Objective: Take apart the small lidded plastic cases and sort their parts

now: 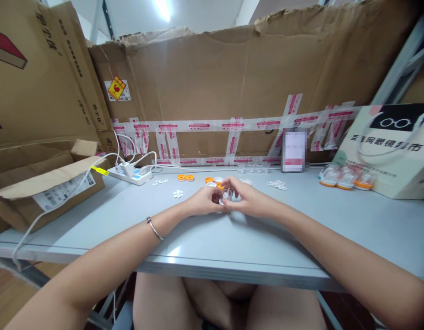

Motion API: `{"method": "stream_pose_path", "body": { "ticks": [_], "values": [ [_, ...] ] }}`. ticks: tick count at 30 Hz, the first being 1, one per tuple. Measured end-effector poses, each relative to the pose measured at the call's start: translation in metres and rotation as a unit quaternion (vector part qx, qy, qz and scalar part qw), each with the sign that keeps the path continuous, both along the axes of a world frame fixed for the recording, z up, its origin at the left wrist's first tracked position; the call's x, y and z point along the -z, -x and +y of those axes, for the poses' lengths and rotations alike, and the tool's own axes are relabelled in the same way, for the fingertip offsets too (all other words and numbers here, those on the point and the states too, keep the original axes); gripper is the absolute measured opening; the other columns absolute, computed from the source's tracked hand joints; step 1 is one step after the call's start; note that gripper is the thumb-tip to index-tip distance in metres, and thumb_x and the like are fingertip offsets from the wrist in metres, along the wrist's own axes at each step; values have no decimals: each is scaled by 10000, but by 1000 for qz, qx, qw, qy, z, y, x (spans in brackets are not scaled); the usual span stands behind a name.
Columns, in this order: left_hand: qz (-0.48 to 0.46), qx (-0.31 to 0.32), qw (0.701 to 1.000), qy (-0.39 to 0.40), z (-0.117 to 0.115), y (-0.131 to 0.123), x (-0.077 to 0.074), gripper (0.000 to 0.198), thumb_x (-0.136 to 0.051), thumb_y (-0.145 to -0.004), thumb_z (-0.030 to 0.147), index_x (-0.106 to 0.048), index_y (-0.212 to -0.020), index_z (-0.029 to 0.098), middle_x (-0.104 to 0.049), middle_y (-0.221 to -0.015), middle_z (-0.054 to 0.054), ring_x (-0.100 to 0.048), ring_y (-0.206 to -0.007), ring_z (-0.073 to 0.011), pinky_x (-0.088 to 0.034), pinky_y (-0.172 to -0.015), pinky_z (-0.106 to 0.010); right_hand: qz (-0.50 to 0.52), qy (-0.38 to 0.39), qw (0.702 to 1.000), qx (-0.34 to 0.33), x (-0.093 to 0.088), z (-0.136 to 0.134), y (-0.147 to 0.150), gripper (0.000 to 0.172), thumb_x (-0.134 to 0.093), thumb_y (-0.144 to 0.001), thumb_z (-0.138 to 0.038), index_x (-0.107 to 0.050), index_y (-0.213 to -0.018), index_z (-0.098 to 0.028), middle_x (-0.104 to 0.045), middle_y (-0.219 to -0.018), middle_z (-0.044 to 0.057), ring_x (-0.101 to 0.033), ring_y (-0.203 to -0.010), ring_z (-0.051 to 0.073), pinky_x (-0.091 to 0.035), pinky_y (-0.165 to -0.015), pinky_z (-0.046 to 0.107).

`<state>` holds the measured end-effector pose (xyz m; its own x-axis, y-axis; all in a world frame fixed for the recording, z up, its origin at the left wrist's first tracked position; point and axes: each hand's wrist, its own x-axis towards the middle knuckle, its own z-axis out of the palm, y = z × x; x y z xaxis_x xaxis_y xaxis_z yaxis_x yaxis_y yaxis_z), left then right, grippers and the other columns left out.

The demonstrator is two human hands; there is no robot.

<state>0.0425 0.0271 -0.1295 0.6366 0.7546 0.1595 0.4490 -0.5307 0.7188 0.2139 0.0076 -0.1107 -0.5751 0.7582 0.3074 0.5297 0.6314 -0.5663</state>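
Observation:
Between my two hands, just above or on the grey table, is a small clear plastic cup with white bits inside and a white rim at its bottom. My left hand curls round its left side. From the right, my right hand grips it with thumb and fingers. Right behind the hands lie orange rings and white rings, partly hidden by my fingers. A little cluster of white round pieces is left of my left hand. White flat parts are heaped to the right.
Two orange rings and small clear-white pieces lie farther back. Clear cups line the rear. Finished-looking domed units stand by a paper bag. A power strip, open carton and phone-like screen border the table.

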Motion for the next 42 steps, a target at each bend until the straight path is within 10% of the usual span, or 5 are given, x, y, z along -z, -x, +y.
{"method": "stream_pose_path", "body": {
  "ticks": [8, 17, 33, 37, 42],
  "values": [
    [24, -6, 1000, 18, -3, 2, -5, 345, -623, -660, 400, -573, -849, 115, -530, -699, -9, -467, -615, -104, -361, -547, -212, 97, -79, 992, -3, -6, 6, -5, 227, -471, -789, -253, -420, -1005, -206, -553, -979, 71, -524, -852, 175, -422, -742, 329],
    [32, -6, 999, 21, -4, 5, -7, 328, -612, -672, 407, -570, -855, 138, -561, -772, -17, -495, -686, -116, -391, -639, -221, 14, -61, 914, 402, -9, 104, -112, 395, -614, -662, -266, -437, -999, -160, -596, -973, 118, -574, -865, 229, -434, -754, 347],
    [34, 8, 999, 9, -5, 7, -9, 300, -603, -694, 380, -568, -866, 137, -561, -790, -14, -496, -701, -112, -385, -637, -214, -36, -122, 892, 435, 18, 123, -122, 490, -579, -681, -339, -402, -1050, -68, -471, -1045, 254, -513, -938, 279, -387, -728, 349],
    [28, 1, 1000, -2, -5, 6, -8, 328, -622, -671, 401, -563, -859, 139, -563, -790, -16, -494, -695, -114, -383, -619, -213, 37, -109, 923, 368, -8, 84, -80, 384, -590, -681, -391, -449, -946, -151, -541, -901, 109, -529, -816, 212, -403, -681, 318],
    [23, -4, 1000, -15, -5, 4, -5, 345, -648, -643, 407, -570, -836, 132, -556, -732, -5, -473, -645, -104, -368, -565, -205, -4, 48, 997, 60, -6, 18, -14, 301, -576, -698, -458, -537, -807, -180, -530, -673, -2, -482, -614, 135, -389, -552, 258]
  ]
}}
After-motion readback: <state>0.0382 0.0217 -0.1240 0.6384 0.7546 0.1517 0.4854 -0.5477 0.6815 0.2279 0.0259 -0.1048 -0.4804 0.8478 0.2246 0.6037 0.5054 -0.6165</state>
